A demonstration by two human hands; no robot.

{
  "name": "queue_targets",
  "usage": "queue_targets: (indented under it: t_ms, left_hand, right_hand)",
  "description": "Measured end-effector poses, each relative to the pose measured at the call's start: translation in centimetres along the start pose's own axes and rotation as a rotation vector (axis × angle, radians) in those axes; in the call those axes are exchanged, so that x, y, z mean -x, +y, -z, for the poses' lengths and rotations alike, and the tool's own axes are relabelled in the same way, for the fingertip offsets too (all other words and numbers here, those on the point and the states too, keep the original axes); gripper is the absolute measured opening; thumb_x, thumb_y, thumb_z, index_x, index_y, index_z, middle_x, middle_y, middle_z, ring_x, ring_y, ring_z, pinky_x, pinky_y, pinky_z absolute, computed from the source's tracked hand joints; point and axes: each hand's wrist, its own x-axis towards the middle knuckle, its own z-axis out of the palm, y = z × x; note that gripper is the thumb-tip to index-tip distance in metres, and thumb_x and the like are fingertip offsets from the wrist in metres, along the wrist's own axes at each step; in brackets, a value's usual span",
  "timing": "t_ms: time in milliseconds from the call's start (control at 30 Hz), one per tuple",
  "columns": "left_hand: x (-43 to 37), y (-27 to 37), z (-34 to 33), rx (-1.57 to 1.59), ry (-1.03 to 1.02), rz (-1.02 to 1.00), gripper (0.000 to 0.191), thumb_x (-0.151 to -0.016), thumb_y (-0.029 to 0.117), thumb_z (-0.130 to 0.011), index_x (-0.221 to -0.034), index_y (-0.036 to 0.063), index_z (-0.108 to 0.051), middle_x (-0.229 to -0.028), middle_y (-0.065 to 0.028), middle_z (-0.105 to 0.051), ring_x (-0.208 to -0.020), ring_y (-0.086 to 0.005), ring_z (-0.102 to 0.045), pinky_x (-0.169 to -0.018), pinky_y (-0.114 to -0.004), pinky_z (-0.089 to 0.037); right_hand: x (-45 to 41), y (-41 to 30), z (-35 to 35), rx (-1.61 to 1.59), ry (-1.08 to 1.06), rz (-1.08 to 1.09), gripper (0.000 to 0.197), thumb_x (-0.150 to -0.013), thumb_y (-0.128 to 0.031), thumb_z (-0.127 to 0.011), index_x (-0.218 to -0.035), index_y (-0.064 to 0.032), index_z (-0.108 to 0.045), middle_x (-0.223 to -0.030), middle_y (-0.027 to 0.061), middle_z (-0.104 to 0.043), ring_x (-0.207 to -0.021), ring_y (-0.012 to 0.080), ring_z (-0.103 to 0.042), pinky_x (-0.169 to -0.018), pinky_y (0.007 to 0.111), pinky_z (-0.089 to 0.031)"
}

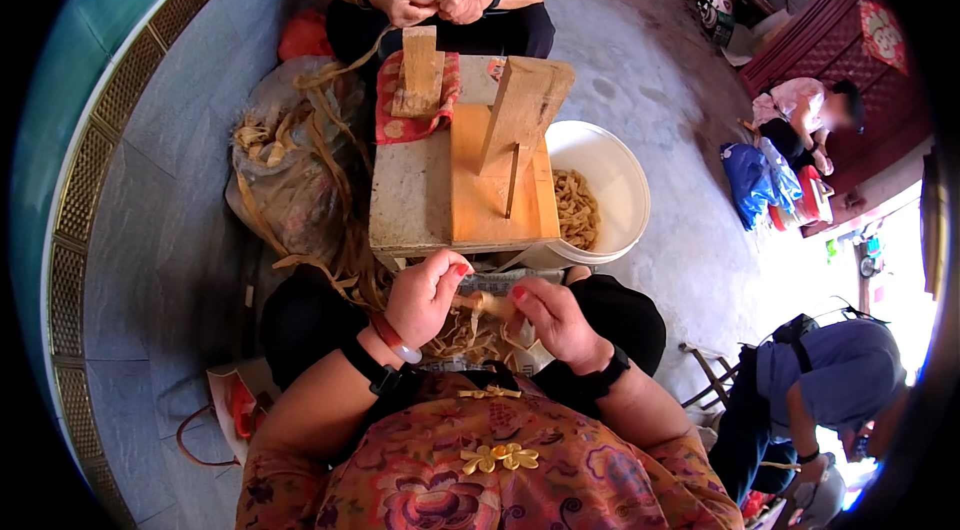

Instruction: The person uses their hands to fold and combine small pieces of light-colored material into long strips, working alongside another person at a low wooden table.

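My left hand (425,297) and my right hand (556,321) are close together above my lap, fingers pinched. A tan, pliable strip (491,304) runs between them, gripped at both ends; its exact path under the fingers is hidden. Below it, loose tan scraps (469,342) lie on printed paper. Just beyond my hands stands a low worn table (409,211). It carries a wooden base board (480,218) with a tilted upright plank (525,106) and a thin peg (513,181).
Right of the table, a white bucket (626,192) holds short curled tan pieces (576,215). A plastic bag (289,188) with long strips (322,140) slumps at left. Another wooden block (418,72) rests on a red cloth (390,121). Opposite sits a person (450,1), hands together; others work at right.
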Motion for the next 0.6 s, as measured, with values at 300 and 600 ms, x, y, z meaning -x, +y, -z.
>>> queue_targets:
  t_ms: [300, 600]
  left_hand:
    - [-1.1, 1.2, 0.0, 0.089, -0.086, 0.087, 0.015, -0.094, 0.017, -0.056, -0.095, 0.0019, -0.059, -0.078, -0.0088, -0.065, -0.070, -0.0202, -0.064, -0.064, -0.029, -0.048]
    - [-5.2, 1.0, 2.4, 0.293, -0.306, 0.283, 0.020, -0.096, 0.025, -0.056, -0.087, 0.0071, -0.058, -0.065, 0.0082, -0.045, -0.057, -0.0009, -0.039, -0.050, -0.017, -0.032]
  right_hand:
    - [-1.5, -2.1, 0.5, 0.524, -0.009, 0.616, 0.018, -0.070, 0.002, -0.065, -0.074, -0.0048, -0.049, -0.063, 0.0106, -0.053, -0.057, 0.0327, -0.056, -0.052, 0.039, -0.046]
    - [-4.3, -2.6, 3.8, 0.456, 0.223, 0.422, 0.010, -0.079, 0.002, -0.063, -0.087, -0.0025, -0.060, -0.075, 0.0103, -0.062, -0.066, 0.0230, -0.062, -0.061, 0.030, -0.049]
